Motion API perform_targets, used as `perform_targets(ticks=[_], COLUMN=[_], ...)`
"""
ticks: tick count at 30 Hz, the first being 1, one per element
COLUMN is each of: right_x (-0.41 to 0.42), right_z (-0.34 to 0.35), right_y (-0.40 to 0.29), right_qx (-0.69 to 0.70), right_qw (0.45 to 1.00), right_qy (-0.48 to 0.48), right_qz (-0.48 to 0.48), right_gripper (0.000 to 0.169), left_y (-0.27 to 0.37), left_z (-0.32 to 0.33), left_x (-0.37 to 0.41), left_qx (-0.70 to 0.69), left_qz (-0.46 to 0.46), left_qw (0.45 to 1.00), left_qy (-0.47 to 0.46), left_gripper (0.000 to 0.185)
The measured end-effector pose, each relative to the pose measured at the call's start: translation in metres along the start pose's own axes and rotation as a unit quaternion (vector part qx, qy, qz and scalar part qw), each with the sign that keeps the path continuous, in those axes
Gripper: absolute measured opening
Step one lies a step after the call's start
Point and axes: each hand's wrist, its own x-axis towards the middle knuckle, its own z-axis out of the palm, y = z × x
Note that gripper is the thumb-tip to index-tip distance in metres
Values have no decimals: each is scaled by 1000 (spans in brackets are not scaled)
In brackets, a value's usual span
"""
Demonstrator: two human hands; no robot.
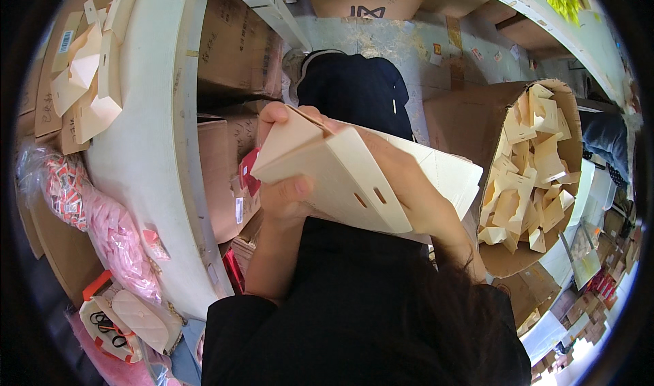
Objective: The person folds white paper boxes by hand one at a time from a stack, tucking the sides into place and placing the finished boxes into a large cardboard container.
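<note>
A folded cream paperboard piece with two slots along one flap is held up in front of my torso. My left hand grips its left end, thumb pressed on the near face and fingers over the top edge. On its far side is my right hand, the fingers reaching to the top edge and partly hidden by the board. Flat creased cream paperboard shows under and beyond my right forearm; what supports it is hidden.
To the right, a large cardboard box holds many folded cream pieces. More folded pieces lie on the white table at left, near a pink plastic bag and a cream handbag. Cartons stand under the table.
</note>
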Motion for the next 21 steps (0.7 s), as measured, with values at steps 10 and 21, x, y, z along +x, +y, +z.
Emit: perform_targets(ticks=[10, 21], right_x=[-6, 2], right_z=[10, 13], right_y=[15, 13], right_qx=[-251, -131], right_qw=[950, 976], right_qy=[167, 160], right_qz=[-79, -62], right_gripper=[34, 9], left_y=[8, 7], left_z=[9, 13], left_x=[6, 0], left_qx=[179, 243], left_qz=[57, 104], left_qw=[973, 961], left_qy=[131, 78], left_gripper=[56, 59])
